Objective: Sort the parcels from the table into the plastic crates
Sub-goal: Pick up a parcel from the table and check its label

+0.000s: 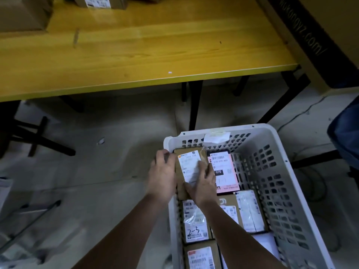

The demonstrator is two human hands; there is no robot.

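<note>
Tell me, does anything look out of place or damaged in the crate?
Little stands out. Both hands, left and right, hold a brown parcel in the crate. A label on the far wall hangs crumpled, and a wrapper on a nearer parcel is wrinkled.

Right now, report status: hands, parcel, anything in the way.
Both hands on brown parcel: left hand along its left edge, right hand on top. Parcel at far-left corner of white crate. Pink-labelled parcel close beside it.
</note>
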